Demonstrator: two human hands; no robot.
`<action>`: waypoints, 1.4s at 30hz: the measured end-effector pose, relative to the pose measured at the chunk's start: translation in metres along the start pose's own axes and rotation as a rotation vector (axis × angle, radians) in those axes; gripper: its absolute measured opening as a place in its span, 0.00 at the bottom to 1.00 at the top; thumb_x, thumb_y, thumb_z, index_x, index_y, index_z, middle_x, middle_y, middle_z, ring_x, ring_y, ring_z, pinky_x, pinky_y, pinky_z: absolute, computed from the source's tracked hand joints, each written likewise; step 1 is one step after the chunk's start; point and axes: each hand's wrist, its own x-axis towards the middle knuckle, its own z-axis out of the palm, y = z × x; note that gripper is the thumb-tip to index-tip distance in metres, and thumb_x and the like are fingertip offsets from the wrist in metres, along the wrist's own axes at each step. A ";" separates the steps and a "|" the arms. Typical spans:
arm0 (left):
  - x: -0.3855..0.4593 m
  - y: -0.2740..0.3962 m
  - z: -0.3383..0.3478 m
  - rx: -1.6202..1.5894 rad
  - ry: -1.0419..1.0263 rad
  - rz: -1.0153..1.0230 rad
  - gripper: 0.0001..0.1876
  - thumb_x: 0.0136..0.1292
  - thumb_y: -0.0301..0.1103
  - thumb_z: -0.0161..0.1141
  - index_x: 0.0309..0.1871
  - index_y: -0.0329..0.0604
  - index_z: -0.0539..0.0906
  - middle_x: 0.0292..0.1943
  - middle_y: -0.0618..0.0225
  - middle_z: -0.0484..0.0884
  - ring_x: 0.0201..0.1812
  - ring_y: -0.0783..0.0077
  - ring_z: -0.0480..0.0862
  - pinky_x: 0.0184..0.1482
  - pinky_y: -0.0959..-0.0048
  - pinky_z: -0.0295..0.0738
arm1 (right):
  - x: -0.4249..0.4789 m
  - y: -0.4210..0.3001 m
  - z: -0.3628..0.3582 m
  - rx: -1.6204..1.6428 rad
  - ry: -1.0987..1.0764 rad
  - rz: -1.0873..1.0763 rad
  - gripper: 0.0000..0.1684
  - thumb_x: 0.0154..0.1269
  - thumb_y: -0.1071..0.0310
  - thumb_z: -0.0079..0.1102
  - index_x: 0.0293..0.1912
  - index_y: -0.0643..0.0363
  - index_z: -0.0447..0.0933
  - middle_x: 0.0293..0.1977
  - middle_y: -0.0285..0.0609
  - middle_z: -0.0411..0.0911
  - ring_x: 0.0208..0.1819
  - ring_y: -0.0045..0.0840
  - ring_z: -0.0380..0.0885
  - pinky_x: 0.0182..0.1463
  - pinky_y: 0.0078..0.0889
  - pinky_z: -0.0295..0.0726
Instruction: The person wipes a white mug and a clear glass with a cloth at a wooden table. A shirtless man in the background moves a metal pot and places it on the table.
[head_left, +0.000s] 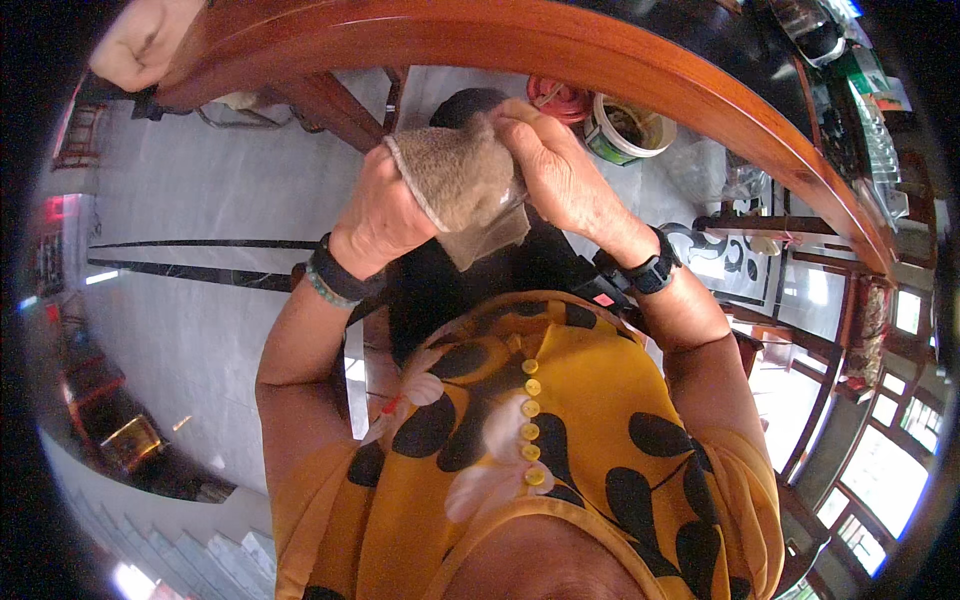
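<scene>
A greyish-brown cloth (457, 169) with a pale stitched edge is spread between my hands, above my lap. My left hand (386, 214) is tucked partly behind the cloth, so its fingers are hidden. The fingers of my right hand (551, 169) are bent and pinch the cloth's upper right part. Something clear and shiny shows at the cloth's lower right, near my right palm; whether it is a separate thing cannot be told. A thin brownish corner hangs below the cloth.
A curved wooden table edge (480, 41) runs just beyond my hands. Beneath it on the floor stand a white bucket (626, 131) with dark contents, a red plastic container (559, 97) and a clear plastic bag (694, 169). A wooden table leg (334, 109) is at the upper left.
</scene>
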 end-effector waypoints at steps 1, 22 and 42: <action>-0.001 0.000 -0.002 -0.008 0.021 -0.009 0.18 0.51 0.35 0.67 0.47 0.41 0.82 0.42 0.60 0.85 0.37 0.60 0.86 0.39 0.62 0.82 | -0.003 -0.004 -0.001 0.081 -0.042 0.095 0.20 0.74 0.59 0.37 0.44 0.64 0.73 0.28 0.56 0.75 0.33 0.37 0.80 0.39 0.39 0.78; 0.082 0.001 0.016 -0.798 0.157 -0.524 0.09 0.57 0.26 0.64 0.38 0.40 0.75 0.36 0.67 0.80 0.39 0.71 0.81 0.40 0.71 0.76 | 0.000 -0.025 -0.051 0.063 0.241 -0.033 0.14 0.65 0.65 0.42 0.42 0.64 0.71 0.28 0.53 0.75 0.25 0.43 0.76 0.31 0.42 0.73; 0.126 0.041 0.060 -2.162 -0.098 -0.996 0.15 0.69 0.37 0.57 0.55 0.40 0.74 0.51 0.69 0.77 0.50 0.76 0.78 0.57 0.73 0.73 | 0.005 0.006 -0.126 -0.168 0.447 -0.836 0.17 0.68 0.61 0.40 0.37 0.64 0.74 0.24 0.46 0.74 0.24 0.33 0.75 0.30 0.32 0.74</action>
